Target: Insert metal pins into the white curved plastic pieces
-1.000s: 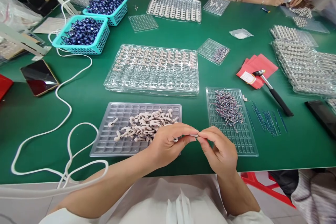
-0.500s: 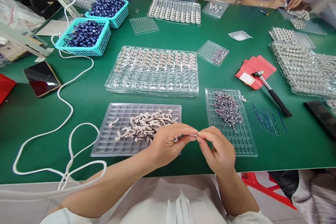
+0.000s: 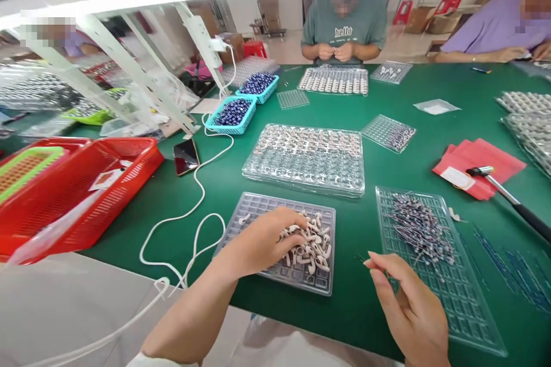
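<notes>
My left hand [image 3: 269, 241] is over a heap of white earbud shells [image 3: 312, 246] on a grey compartment tray [image 3: 253, 206]. Its thumb and fingers are apart among the top shells; no shell is plainly gripped. To the right, my right hand [image 3: 407, 298] pinches a tiny part with thin wire ends [image 3: 360, 258] between thumb and forefinger. Just beyond that hand lies a clear tray [image 3: 469, 304] bearing a pile of small wired components [image 3: 419, 229]. One loose shell [image 3: 454, 214] rests beside this tray's far right edge.
Ahead stands a clear blister tray [image 3: 301, 183], partly filled with shells. A hammer [image 3: 512, 195] lies across red envelopes [image 3: 456, 155]. Blue baskets [image 3: 232, 126], a phone [image 3: 186, 156], a white cable [image 3: 172, 219] and a red basket [image 3: 142, 178] are leftward. Co-workers sit opposite.
My hands, together half a second ago, have separated. The left has gone to the shell heap, while the right stays pinched nearer the wired components. The camera view has tilted up and turned left.
</notes>
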`<action>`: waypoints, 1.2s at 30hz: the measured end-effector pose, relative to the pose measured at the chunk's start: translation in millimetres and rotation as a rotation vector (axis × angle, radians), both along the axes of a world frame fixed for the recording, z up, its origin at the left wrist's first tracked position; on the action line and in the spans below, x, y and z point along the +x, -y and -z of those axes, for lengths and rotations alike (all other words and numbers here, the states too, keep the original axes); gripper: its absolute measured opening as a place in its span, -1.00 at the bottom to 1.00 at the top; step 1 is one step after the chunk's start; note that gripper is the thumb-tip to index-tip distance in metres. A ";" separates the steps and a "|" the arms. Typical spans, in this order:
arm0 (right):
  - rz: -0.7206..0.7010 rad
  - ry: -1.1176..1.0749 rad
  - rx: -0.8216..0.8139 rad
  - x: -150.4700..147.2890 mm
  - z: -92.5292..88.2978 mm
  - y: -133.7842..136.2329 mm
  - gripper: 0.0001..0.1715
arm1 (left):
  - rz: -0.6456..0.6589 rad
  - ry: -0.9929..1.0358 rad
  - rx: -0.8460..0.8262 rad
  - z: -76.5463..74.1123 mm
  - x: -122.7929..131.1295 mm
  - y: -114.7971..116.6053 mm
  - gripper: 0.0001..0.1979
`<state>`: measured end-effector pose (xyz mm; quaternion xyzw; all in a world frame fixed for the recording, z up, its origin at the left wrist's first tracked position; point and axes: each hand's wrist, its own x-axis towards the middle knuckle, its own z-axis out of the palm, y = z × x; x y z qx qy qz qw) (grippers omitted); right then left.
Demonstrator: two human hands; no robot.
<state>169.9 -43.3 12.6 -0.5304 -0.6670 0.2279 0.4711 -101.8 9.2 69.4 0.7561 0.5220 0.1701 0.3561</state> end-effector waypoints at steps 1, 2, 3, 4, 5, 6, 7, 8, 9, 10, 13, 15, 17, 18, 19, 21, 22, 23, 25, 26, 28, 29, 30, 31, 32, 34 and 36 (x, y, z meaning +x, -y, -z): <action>0.000 -0.005 -0.002 -0.2 -0.1 0.3 -0.82 | -0.008 -0.069 0.003 -2.4 -11.5 -2.4 -0.72; -0.004 -0.008 0.002 -0.2 -0.1 0.2 -0.83 | -0.039 -0.127 0.009 -4.4 -21.9 -6.7 -0.67; -0.015 -0.007 0.009 -0.1 0.0 0.0 -0.83 | -0.096 -0.176 0.021 -5.9 -30.7 -13.4 -0.63; -0.029 0.001 0.016 0.1 0.1 -0.5 -0.82 | -0.170 -0.217 0.040 -6.8 -38.0 -23.0 -0.62; -0.045 0.014 0.023 0.3 0.1 -1.1 -0.82 | -0.253 -0.251 0.066 -6.9 -43.8 -35.6 -0.62; -0.064 0.033 0.031 0.6 -0.2 -1.6 -0.82 | -0.339 -0.283 0.097 -6.2 -48.1 -50.9 -0.63; -0.079 0.053 0.038 0.8 -0.6 -2.0 -0.83 | -0.405 -0.307 0.130 -4.3 -51.0 -68.6 -0.64; -0.088 0.070 0.047 1.2 -1.2 -2.0 -0.83 | -0.447 -0.323 0.158 -1.2 -52.8 -87.9 -0.65; -0.091 0.080 0.055 1.8 -1.9 -1.6 -0.84 | -0.482 -0.338 0.181 2.9 -53.7 -107.9 -0.67; -0.089 0.085 0.063 2.6 -2.6 -0.7 -0.84 | -0.508 -0.355 0.195 7.9 -53.9 -127.6 -0.69; -0.055 0.084 0.067 7.9 -4.5 4.4 -0.84 | -0.532 -0.413 0.193 24.7 -51.8 -176.6 -0.71; -0.018 0.078 0.070 14.2 -5.0 9.6 -0.83 | -0.521 -0.450 0.166 34.6 -50.2 -196.8 -0.69; 0.020 0.079 0.078 22.4 -4.8 15.1 -0.82 | -0.505 -0.477 0.132 42.1 -49.8 -208.5 -0.70; 0.047 0.085 0.074 27.1 -4.5 17.6 -0.82 | -0.501 -0.487 0.117 45.3 -50.3 -212.4 -0.71; 0.082 0.091 0.066 32.2 -4.1 19.7 -0.82 | -0.501 -0.493 0.107 48.1 -51.1 -215.7 -0.73; 0.157 0.105 0.040 43.4 -2.6 21.9 -0.82 | -0.512 -0.493 0.108 53.5 -53.5 -221.3 -0.80; 0.194 0.114 0.028 49.8 -1.8 21.7 -0.82 | -0.519 -0.490 0.113 55.8 -54.6 -223.4 -0.84; 0.223 0.131 0.014 56.6 -1.0 20.6 -0.82 | -0.527 -0.483 0.119 57.6 -55.4 -224.9 -0.86; 0.281 0.198 -0.028 71.1 0.0 15.9 -0.82 | -0.542 -0.468 0.133 58.5 -55.1 -225.1 -0.89; 0.306 0.248 -0.058 78.6 0.1 12.4 -0.81 | -0.551 -0.460 0.148 57.2 -53.9 -223.7 -0.89; 0.317 0.349 -0.102 93.1 0.4 4.6 -0.77 | -0.572 -0.439 0.189 51.2 -48.7 -218.2 -0.87; 0.299 0.398 -0.117 99.6 0.9 0.6 -0.75 | -0.580 -0.425 0.209 47.0 -44.6 -214.0 -0.86; 0.272 0.445 -0.131 105.4 1.8 -3.2 -0.75 | -0.585 -0.406 0.225 42.2 -39.6 -208.8 -0.85; 0.239 0.495 -0.148 110.3 3.3 -6.6 -0.76 | -0.584 -0.384 0.235 37.3 -33.6 -202.2 -0.84; 0.205 0.544 -0.163 114.0 5.5 -9.7 -0.77 | -0.574 -0.357 0.238 32.5 -26.7 -194.0 -0.84; 0.148 0.638 -0.188 118.0 11.3 -15.1 -0.79 | -0.529 -0.287 0.228 23.8 -10.4 -171.6 -0.82; 0.116 0.715 -0.193 117.8 18.4 -19.8 -0.81 | -0.448 -0.194 0.186 16.6 8.8 -141.0 -0.78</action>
